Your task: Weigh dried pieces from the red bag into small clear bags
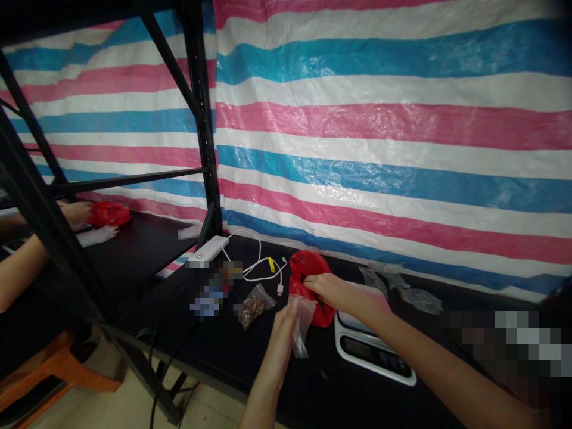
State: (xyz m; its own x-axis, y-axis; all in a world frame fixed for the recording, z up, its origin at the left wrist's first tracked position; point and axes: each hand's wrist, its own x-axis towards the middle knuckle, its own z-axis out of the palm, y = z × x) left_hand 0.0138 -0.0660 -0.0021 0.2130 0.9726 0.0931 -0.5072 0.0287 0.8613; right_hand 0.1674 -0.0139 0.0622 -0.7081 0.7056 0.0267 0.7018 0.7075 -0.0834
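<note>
My left hand (281,333) grips the top of a small clear zip bag (302,325), which hangs beside my fingers. My right hand (326,290) lies across a red plastic bag (310,286), its fingers closed at the bag's crumpled opening. Dark contents show through the red plastic, but I cannot tell what they are. Just left of my hands lies a small zip bag of brown nuts or dried pieces (254,307). Below my right forearm sits a white digital kitchen scale (369,348), its top partly hidden.
A white power bank (208,250) and white cable (261,271) lie on the black bench (286,381), near blurred items (208,292). Loose clear bags (402,292) lie right. Black shelf posts stand left, where a co-worker's hand (75,211) rests near another red bag (109,214).
</note>
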